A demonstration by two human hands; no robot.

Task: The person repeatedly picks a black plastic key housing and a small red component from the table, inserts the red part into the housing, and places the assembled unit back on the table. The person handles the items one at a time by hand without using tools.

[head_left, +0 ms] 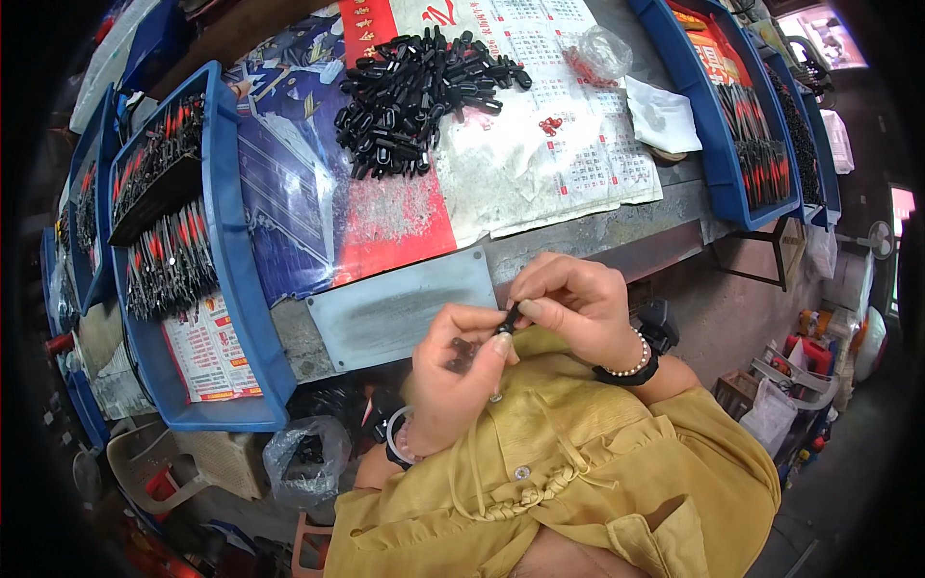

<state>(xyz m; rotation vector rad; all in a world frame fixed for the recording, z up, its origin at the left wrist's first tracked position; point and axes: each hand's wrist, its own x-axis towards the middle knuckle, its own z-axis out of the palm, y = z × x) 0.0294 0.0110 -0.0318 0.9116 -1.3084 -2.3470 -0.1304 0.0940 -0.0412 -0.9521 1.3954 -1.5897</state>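
Paper-covered workbench (602, 229), with fine handwork in front.
Left to right: blue tray (241, 250); left hand (448, 376), pinching a small black piece (512, 319) at its lower end; right hand (583, 303), pinching its upper end. Apparent step: two-handed manipulation; the next move likely calls for steady fingertips.

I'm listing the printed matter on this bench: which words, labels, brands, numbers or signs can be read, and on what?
I won't quote wording, only place it.
White calendar sheet: large red character at top; date grids mostly too small.
Red band: pale characters, blurred.
Paper in left blue tray: rows too small to read.
Red paper in right blue tray: pale characters, blurred.
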